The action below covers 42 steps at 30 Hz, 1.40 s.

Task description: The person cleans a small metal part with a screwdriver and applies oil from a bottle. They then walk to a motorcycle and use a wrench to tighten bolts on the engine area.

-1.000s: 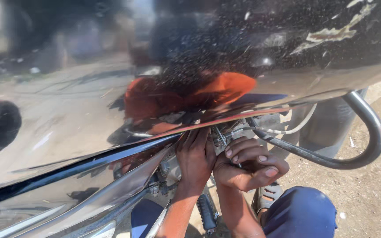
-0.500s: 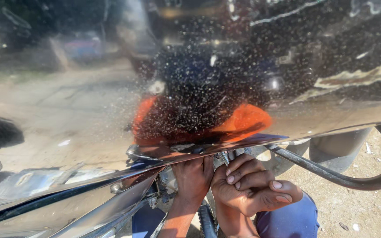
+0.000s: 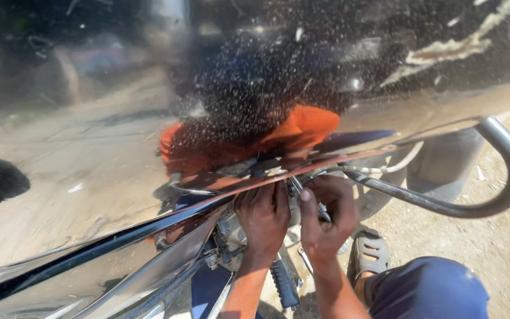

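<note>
Left hand [image 3: 262,215] reached under glossy panel [image 3: 90,177], fingers pressed on engine parts [image 3: 231,233], grip unclear | right hand [image 3: 324,215] curled shut around thin tool [image 3: 320,207] just beside it | crash bar [image 3: 491,177] at right | footpeg [image 3: 283,283] below.

Both forearms are bare, no sleeves showing. Dark blue trousers [image 3: 429,286] cover the knee. A grey strapped sandal [image 3: 372,253] is worn on one foot.

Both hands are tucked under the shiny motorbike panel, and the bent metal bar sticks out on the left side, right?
Not quite. The head view shows the left hand and right hand under the shiny panel, but the bent metal bar sticks out on the right side, not the left.
</note>
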### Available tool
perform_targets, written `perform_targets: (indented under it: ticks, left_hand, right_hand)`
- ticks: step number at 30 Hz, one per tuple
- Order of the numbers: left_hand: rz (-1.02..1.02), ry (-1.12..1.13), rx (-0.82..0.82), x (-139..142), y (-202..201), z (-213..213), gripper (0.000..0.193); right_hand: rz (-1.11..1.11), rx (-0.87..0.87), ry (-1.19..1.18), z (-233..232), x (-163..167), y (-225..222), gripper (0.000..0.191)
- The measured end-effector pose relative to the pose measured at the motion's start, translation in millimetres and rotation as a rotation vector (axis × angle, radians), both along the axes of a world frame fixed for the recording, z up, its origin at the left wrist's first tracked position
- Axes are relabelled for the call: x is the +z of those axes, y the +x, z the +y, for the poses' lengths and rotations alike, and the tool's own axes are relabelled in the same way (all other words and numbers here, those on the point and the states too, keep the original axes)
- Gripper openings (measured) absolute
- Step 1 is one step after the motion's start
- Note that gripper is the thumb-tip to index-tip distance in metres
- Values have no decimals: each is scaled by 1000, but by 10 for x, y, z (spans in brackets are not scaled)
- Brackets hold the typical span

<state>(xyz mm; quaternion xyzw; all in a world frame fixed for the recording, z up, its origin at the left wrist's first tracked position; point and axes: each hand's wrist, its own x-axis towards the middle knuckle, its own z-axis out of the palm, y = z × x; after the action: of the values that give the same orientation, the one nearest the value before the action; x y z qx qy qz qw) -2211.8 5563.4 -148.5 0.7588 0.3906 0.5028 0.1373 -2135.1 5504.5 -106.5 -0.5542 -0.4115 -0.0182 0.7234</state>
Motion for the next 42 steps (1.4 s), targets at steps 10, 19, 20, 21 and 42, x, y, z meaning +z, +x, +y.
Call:
perform_targets:
  ticks: [10,19,20,21,42]
  left_hand:
    - [14,-351,1,-11,5,-46,31]
    - [-90,-69,1,-9,48,-57,24]
    - [-88,-66,-6,4,46,-60,26]
    - [-84,-66,-13,19,39,-62,27]
    - [-133,-73,-69,136,15,-10,34]
  right_hand:
    - [-89,60,-379,-342,209,-224,18]
    - [-548,-148,-312,-557,564,93,27]
    - [-560,-112,-325,-558,599,124,28]
    - [-569,-75,-342,-552,635,143,29]
    - [-671,-43,-434,-325,844,86,22]
